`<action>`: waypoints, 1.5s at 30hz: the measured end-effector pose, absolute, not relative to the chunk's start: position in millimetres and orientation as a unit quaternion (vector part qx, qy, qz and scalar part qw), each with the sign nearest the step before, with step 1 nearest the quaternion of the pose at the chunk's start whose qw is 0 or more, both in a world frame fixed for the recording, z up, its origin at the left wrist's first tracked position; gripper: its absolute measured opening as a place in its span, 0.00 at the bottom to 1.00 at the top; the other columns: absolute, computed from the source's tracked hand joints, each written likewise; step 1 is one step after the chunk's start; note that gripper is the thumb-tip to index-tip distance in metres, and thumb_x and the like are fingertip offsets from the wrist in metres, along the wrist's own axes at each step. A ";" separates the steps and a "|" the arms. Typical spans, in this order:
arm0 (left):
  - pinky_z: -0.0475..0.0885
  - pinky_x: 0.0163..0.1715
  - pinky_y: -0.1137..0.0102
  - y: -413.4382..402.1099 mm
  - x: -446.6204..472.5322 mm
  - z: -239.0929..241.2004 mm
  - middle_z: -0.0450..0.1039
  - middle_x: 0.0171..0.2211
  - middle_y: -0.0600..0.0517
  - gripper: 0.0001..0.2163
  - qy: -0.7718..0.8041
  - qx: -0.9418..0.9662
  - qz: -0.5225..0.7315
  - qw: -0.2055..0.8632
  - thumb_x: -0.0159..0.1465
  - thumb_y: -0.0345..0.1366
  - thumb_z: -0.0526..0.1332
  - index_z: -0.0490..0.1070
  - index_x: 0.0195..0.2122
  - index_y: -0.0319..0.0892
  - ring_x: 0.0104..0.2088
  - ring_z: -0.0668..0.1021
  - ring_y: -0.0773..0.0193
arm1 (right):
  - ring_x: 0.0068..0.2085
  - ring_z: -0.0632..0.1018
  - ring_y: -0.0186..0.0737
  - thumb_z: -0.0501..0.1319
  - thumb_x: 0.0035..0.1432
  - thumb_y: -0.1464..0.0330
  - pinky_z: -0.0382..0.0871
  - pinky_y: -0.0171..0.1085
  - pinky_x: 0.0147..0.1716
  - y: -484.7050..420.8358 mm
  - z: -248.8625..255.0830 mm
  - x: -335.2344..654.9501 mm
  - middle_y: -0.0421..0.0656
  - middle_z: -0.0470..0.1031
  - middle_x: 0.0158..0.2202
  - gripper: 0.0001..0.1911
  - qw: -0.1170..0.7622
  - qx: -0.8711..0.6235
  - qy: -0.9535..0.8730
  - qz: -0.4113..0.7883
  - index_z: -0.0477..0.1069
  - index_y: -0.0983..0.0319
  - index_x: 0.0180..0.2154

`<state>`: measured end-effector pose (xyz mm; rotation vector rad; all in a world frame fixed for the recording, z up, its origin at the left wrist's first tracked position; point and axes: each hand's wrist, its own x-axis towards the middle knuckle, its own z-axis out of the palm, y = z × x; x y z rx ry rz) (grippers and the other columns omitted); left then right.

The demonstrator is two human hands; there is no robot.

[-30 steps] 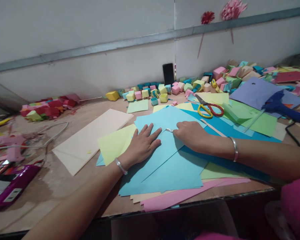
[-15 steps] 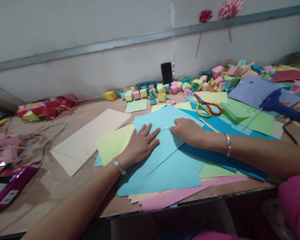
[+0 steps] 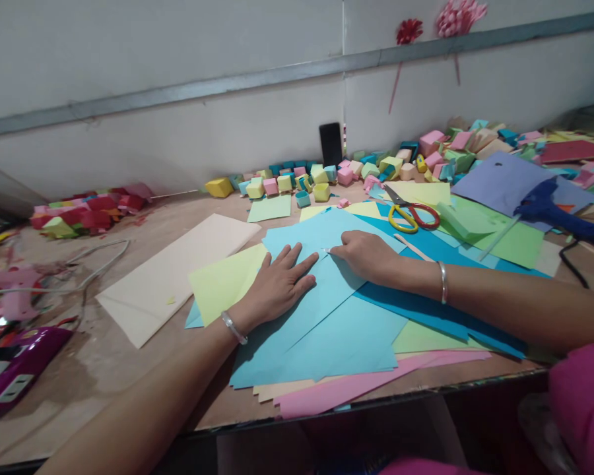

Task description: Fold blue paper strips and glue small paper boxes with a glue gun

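My left hand lies flat with fingers spread on a light blue paper sheet, its fingertips close to a thin slit or line in the sheet. Just right of it, my right hand is closed round a small blade. Only the silvery tip of that blade shows, touching the sheet; the rest is hidden in the fist. A long straight line runs down the light blue paper below the hands. Yellow-green paper lies partly under my left wrist.
Scissors with red and yellow handles lie beyond my right hand. Several folded paper boxes line the wall, near a phone. A blue glue gun rests at right, a purple device at left. Pink paper overlaps the front edge.
My right hand has shifted slightly left with the blade, bringing it nearer my left fingertips. Less of the blade shows now. My left hand stays in place on the paper.
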<state>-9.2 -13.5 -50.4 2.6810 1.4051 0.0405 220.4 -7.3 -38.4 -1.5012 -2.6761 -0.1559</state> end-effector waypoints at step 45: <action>0.47 0.61 0.38 -16.1 -7.9 -43.3 0.40 0.71 0.52 0.23 0.387 0.920 -0.013 0.067 0.71 0.51 0.41 0.50 0.67 0.61 0.70 0.48 0.45 | 0.52 0.70 0.52 0.49 0.66 0.74 0.60 0.44 0.46 29.7 -44.9 235.8 0.57 0.72 0.51 0.18 0.128 -0.529 -0.834 -0.094 0.75 0.68 0.48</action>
